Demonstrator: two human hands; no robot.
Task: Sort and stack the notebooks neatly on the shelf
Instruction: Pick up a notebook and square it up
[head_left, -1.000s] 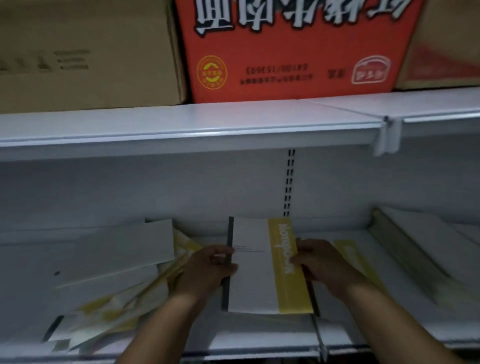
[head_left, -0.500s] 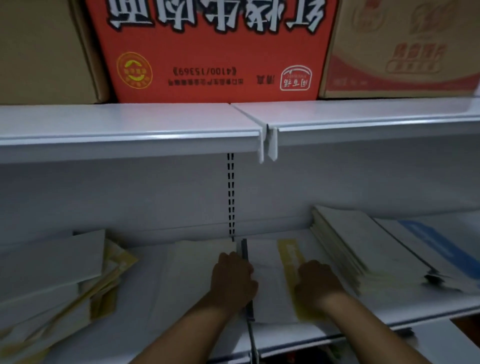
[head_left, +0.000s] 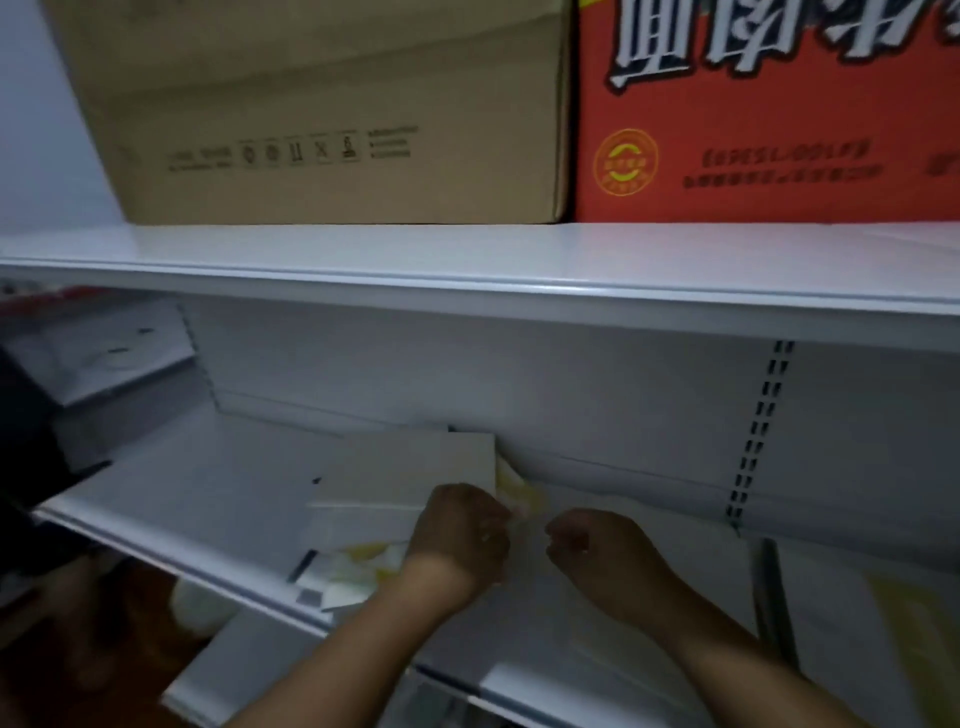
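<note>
In the head view, an untidy pile of notebooks (head_left: 400, 480), white with yellow parts, lies on the lower shelf (head_left: 208, 499), beneath the upper shelf (head_left: 467, 260) that carries a brown carton (head_left: 322, 104) and a red carton (head_left: 769, 104). The left hand (head_left: 460, 535) has curled fingers at the right edge of the pile, and the right hand (head_left: 602, 551) is curled like a fist just beside it; the blur does not let me tell if either one grips something. One more notebook (head_left: 841, 639) with a dark spine lies flat at the far right.
</note>
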